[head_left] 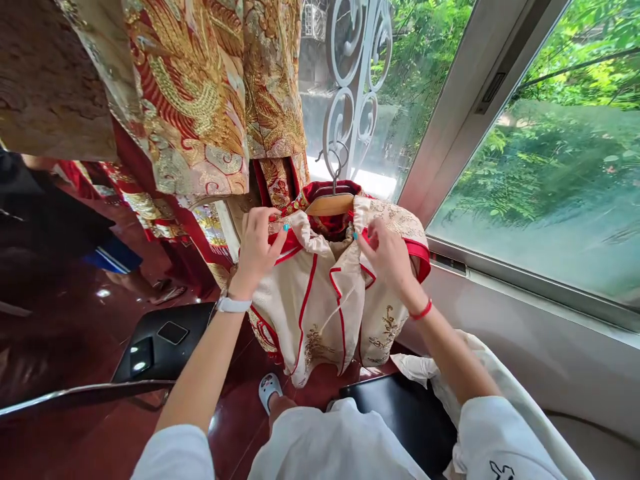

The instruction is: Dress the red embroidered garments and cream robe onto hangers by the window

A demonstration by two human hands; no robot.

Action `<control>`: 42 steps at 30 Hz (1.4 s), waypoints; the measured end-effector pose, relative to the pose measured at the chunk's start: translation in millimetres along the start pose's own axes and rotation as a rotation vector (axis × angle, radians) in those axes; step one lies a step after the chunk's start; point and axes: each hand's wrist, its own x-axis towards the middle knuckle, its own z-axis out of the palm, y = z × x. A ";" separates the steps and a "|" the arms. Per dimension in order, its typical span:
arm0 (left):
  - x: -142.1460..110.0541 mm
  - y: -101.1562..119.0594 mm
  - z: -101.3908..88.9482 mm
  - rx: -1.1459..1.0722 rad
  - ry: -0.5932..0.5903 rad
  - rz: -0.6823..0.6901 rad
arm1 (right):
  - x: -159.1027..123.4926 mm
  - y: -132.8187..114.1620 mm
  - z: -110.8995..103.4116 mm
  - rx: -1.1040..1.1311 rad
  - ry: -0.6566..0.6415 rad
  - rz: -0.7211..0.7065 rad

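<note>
A cream jacket point(280, 313) with red piping and gold embroidery hangs in front of me, its gathered neckline spread around a wooden hanger point(330, 204). Beneath it shows a red and gold garment point(423, 262) on the same hanger. My left hand point(257, 248) is closed, thumb and fingers pinching the jacket at the shoulder on the left of the neckline. On the other side, my right hand point(387, 255) pinches the jacket beside the collar. The fabric between its fingers is partly hidden.
Heavily embroidered red and gold garments point(195, 100) hang at upper left. A scrolled metal grille point(345, 80) and window point(540, 187) stand behind and right. Phones lie on a black chair point(200, 320); a black seat point(400, 407) is below. Another person's leg point(133, 283) shows at left.
</note>
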 end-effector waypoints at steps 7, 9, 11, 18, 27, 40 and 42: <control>-69.5 21.4 24.2 -0.068 0.197 -0.083 | -90.9 -4.4 83.8 0.004 -0.278 0.147; -101.6 32.4 43.4 -0.094 0.247 -0.163 | -92.6 8.5 105.5 -0.005 -0.193 0.262; -132.8 46.0 66.4 -0.138 0.243 -0.271 | -88.6 23.1 118.2 0.039 -0.067 0.339; -170.1 78.9 139.0 -0.382 -0.104 -0.659 | -89.7 35.9 143.1 0.312 0.176 0.515; -181.7 77.2 146.2 -0.524 -0.284 -0.805 | -99.3 45.4 153.6 0.556 0.125 0.519; -209.8 87.6 105.3 -0.593 -0.154 -0.514 | -158.5 40.4 129.5 1.342 -0.001 0.835; -210.7 88.3 104.2 -0.607 -0.150 -0.536 | -161.3 38.6 128.7 1.323 -0.019 0.792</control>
